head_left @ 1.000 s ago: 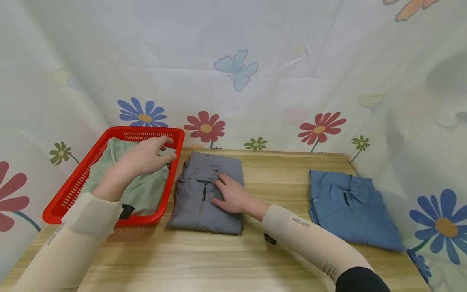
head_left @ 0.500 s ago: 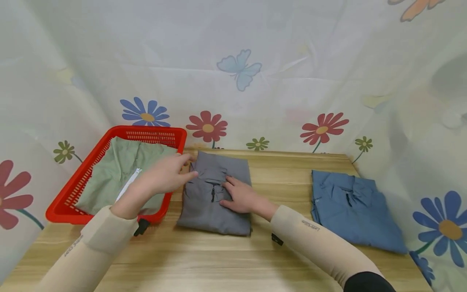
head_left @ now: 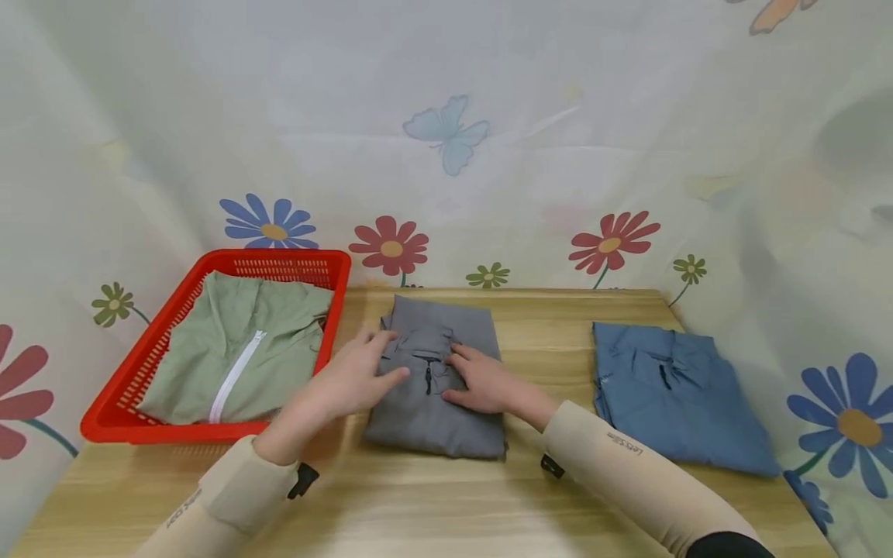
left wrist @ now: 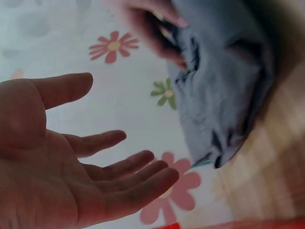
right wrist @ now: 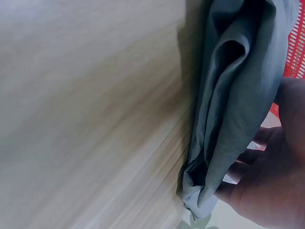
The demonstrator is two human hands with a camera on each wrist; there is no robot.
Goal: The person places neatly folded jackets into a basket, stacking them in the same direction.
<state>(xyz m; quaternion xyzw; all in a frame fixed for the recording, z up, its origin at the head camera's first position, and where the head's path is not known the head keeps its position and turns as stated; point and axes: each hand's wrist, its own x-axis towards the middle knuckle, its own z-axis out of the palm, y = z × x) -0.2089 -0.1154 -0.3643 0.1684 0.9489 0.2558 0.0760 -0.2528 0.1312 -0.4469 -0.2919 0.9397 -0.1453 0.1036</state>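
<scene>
A folded grey garment [head_left: 439, 430] with a short dark zip pull lies on the wooden table in the head view. My right hand [head_left: 481, 381] rests on its right half, fingers spread over the cloth. In the right wrist view that hand [right wrist: 271, 176] lies along the garment's folded layers [right wrist: 238, 119]. My left hand [head_left: 354, 380] is at the garment's left edge, with fingers extended. The left wrist view shows this palm [left wrist: 43, 181] with nothing in it and its fingers loosely apart, while the grey cloth [left wrist: 214, 86] lies beyond.
A red plastic basket [head_left: 167, 432] at the left holds a folded green garment [head_left: 279, 387] with a white zip. A folded blue garment [head_left: 698, 418] lies at the table's right. Behind the table [head_left: 432, 511] hangs a flower-printed cloth [head_left: 530, 186].
My left hand has come from over the basket to the grey garment's left edge. The grey garment has slid right, away from the basket, with my right hand on it.
</scene>
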